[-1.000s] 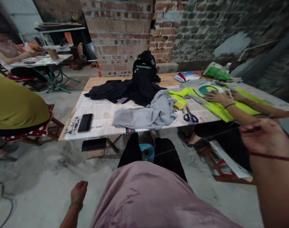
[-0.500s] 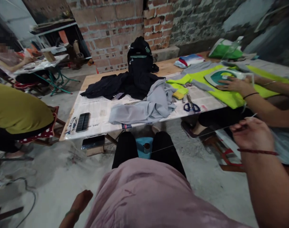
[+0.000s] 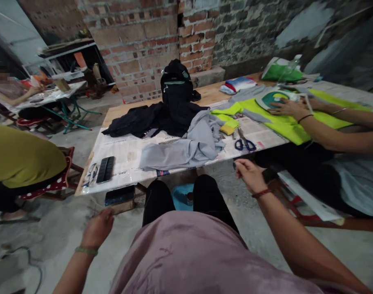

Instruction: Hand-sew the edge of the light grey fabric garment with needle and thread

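My right hand [image 3: 249, 174] hovers just below the table's front edge, thumb and forefinger pinched on a thin thread that is barely visible. My left hand [image 3: 97, 228] hangs low at my left side over the concrete floor, fingers loosely apart and holding nothing. Between my knees sits a blue stool or tub [image 3: 180, 196] with a small spool [image 3: 190, 198] on it. A crumpled grey cloth [image 3: 186, 149] lies on the newspaper-covered table [image 3: 125, 110] in front of me. Blue-handled scissors [image 3: 246, 143] lie to its right.
A black backpack [image 3: 176, 87] and black garment [image 3: 137, 120] lie behind the grey cloth. A phone [image 3: 106, 168] and glasses [image 3: 92, 171] rest at the left corner. A co-worker's hand [image 3: 286, 108] presses neon yellow fabric [image 3: 284, 124] at right. A person in a yellow shirt [image 3: 17, 155] sits at left.
My right hand has swung from far right inward toward the table edge, bringing the thread with it. My left hand has risen and opened. The view tilted left.
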A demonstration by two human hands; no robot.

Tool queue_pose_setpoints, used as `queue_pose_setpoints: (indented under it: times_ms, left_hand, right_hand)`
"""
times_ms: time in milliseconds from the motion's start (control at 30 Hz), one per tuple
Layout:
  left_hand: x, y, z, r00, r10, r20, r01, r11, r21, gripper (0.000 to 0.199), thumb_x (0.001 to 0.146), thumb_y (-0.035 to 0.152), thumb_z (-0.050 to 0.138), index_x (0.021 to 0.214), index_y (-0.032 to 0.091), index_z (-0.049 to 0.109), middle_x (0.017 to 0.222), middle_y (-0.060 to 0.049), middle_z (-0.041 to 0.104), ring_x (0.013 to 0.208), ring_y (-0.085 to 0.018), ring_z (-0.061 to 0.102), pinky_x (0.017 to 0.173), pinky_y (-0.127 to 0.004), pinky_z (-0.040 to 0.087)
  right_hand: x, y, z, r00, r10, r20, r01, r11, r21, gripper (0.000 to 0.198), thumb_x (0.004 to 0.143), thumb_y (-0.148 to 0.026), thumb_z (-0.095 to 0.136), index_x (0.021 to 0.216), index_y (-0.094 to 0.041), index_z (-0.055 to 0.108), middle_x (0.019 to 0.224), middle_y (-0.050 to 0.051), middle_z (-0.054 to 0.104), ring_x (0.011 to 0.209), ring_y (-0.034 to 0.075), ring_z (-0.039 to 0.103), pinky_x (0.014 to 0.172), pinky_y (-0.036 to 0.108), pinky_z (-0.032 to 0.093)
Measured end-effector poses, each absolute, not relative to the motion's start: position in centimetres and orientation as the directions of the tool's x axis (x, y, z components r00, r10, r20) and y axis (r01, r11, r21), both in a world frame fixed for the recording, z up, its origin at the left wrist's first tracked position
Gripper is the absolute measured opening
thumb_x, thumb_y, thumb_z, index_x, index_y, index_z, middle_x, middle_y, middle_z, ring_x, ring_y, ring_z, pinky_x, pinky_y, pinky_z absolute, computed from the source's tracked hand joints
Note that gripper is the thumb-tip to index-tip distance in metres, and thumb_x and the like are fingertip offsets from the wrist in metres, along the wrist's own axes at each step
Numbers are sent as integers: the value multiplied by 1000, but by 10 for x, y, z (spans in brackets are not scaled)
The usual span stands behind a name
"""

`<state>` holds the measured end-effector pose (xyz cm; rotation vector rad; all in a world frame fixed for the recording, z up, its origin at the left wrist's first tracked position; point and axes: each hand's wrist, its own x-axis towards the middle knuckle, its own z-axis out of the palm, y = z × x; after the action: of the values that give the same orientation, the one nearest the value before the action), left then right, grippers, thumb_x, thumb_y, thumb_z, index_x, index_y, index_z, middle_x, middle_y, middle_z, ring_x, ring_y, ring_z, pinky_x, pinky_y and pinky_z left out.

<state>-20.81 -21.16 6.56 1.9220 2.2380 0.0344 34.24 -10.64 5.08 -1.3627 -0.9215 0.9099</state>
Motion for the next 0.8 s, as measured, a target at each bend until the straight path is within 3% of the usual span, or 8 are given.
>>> queue_pose_setpoints:
  times_ms: [133, 200, 300, 367, 467, 567, 733, 800]
  left_hand:
    - [-108, -138, 79, 42, 977, 208, 874, -137, 465, 23, 83, 32, 44, 92, 20, 61, 94, -4, 66, 86, -18, 61, 79, -29, 48]
    - [-58, -104, 76, 137, 946, 295, 809, -279, 518, 21, 84, 30, 45, 91, 19, 61, 90, -4, 65, 83, -16, 60, 75, -28, 48]
    - [4, -59, 65, 265, 887, 378, 764, -432, 479, 15, 82, 23, 50, 89, 18, 62, 86, -6, 64, 85, -17, 59, 79, -29, 47]
    - [32, -35, 55, 334, 865, 376, 787, -475, 394, 15, 80, 24, 56, 91, 18, 63, 92, -7, 64, 91, -20, 57, 83, -33, 44]
    - [57, -11, 39, 397, 866, 303, 828, -480, 289, 30, 73, 35, 65, 99, 19, 62, 103, -9, 61, 98, -25, 53, 87, -40, 40]
    - [61, 7, 24, 382, 889, 253, 854, -444, 271, 39, 69, 37, 69, 104, 21, 60, 108, -10, 59, 102, -27, 51, 89, -43, 36]
    - [44, 41, 9, 345, 924, 165, 779, -380, 499, 13, 76, 19, 58, 85, 18, 66, 87, -6, 64, 88, -19, 55, 83, -33, 41]
    - [34, 55, 6, 335, 939, 79, 714, -307, 629, 13, 78, 21, 55, 77, 16, 66, 76, -3, 63, 78, -16, 56, 76, -29, 43]
  right_hand:
    - [295, -73, 54, 215, 975, -54, -20, -51, -998, 34, 63, -46, 64, 79, -17, 57, 58, -4, 54, 41, 6, 47, 39, 18, 35]
    - [277, -54, 56, 156, 984, -85, -12, -84, -996, 34, 62, -46, 64, 77, -17, 57, 63, -2, 57, 47, 7, 51, 40, 17, 35]
    - [262, -24, 58, 70, 984, -166, -52, -162, -985, 35, 59, -45, 67, 78, -18, 56, 73, 0, 60, 60, 10, 59, 43, 16, 38]
    - [258, -5, 58, 35, 977, -209, -121, -203, -972, 37, 57, -45, 70, 78, -18, 55, 79, 0, 60, 66, 11, 61, 46, 17, 39]
    - [260, 20, 59, 43, 973, -226, -226, -211, -951, 39, 55, -44, 72, 78, -19, 53, 78, -2, 58, 67, 10, 60, 49, 17, 41]
    - [265, 41, 60, 61, 976, -208, -285, -183, -941, 39, 55, -42, 73, 78, -19, 52, 78, -3, 57, 65, 9, 58, 49, 17, 41]
    - [270, 75, 55, 47, 973, -225, -330, -197, -923, 38, 55, -39, 74, 78, -19, 51, 70, -6, 55, 60, 9, 58, 47, 19, 42]
    - [270, 87, 47, 41, 966, -255, -342, -226, -912, 38, 55, -38, 74, 77, -20, 50, 66, -7, 53, 56, 9, 58, 45, 19, 42]
